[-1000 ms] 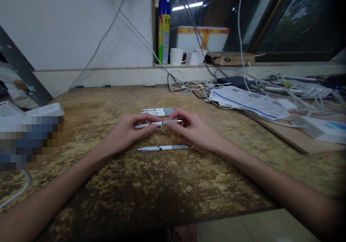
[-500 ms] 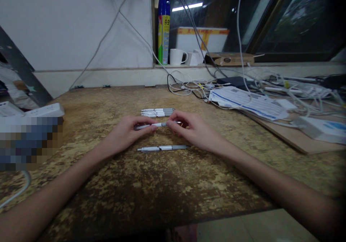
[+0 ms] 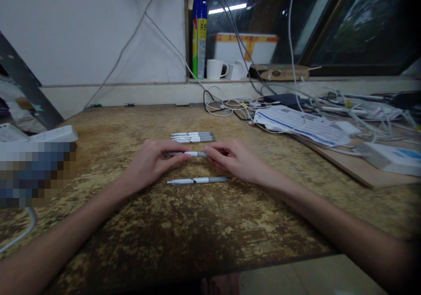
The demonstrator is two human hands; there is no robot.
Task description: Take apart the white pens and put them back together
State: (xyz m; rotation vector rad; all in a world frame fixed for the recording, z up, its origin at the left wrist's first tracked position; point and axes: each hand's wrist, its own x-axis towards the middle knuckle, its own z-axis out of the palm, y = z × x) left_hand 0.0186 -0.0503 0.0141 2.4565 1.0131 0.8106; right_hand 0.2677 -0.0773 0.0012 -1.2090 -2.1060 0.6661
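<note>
In the head view, the left hand [image 3: 153,161] and the right hand [image 3: 238,159] met near the middle of the frame, on either side of one white-and-grey pen [image 3: 194,154]; the fingers [image 3: 177,146] of the left hand pinched its left part between thumb and forefinger, while those of the right hand gripped it toward the right end; the pen lay roughly level across the frame, between a loose pen [image 3: 199,181] nearer the bottom and a close-set row of pens [image 3: 192,137] farther up, both on the worn tabletop [image 3: 184,229]; the step in hand looked to be two-handed handling of this single pen; the next move, as far as could be judged, called for a steady pinch and for keeping clear of the pens above and below it; the right tip of the held pen was hidden behind the fingers, and its left part showed only partly; the row was too tightly packed to count surely; whether the held pen touched the tabletop could not be told; a pixelated patch [image 3: 36,172] masked something at the left edge, and both forearms were cut off by the frame or lost in shadow.
</note>
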